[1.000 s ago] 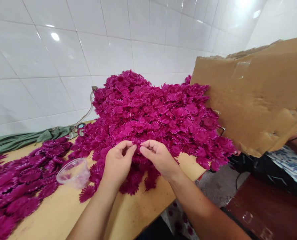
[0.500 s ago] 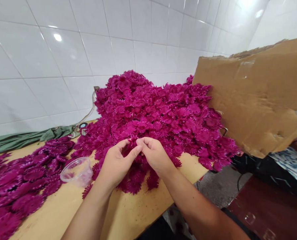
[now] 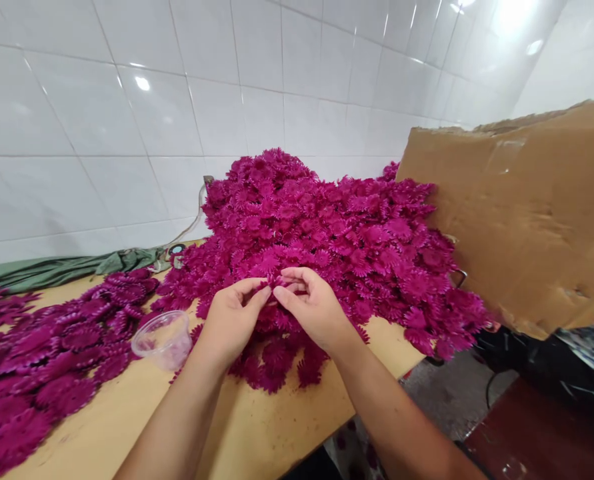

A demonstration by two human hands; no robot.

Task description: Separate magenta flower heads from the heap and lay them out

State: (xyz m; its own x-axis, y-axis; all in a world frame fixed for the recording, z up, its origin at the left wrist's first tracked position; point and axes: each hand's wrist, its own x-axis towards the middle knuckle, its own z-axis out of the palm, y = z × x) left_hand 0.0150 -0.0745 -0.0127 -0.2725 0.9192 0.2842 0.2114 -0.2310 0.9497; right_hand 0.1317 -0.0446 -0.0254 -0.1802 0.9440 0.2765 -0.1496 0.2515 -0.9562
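Both hands meet in front of a big heap of magenta artificial flower heads [image 3: 327, 220]. Between thumb and fingers, my left hand [image 3: 234, 317] pinches one magenta flower head [image 3: 273, 283]. My right hand [image 3: 314, 307] grips the same flower from the other side, thumb against its near edge. Fingers cover most of this flower. Several loose flower heads [image 3: 277, 360] lie on the table just below the hands. Left of my left forearm stands a clear plastic cup [image 3: 164, 337]; what it contains is hard to make out.
Flattened flower heads [image 3: 51, 360] spread over the left of the yellowish table [image 3: 257, 433]. A green cloth [image 3: 71, 267] lies along the white tiled wall [image 3: 177, 100]. A large cardboard sheet [image 3: 517, 220] leans at the right, beside the heap. Patterned fabric shows beyond it.
The view has shifted a little, so the scene sits further right and lower. My right hand's fingers have spread slightly and its thumb has moved on the flower head.
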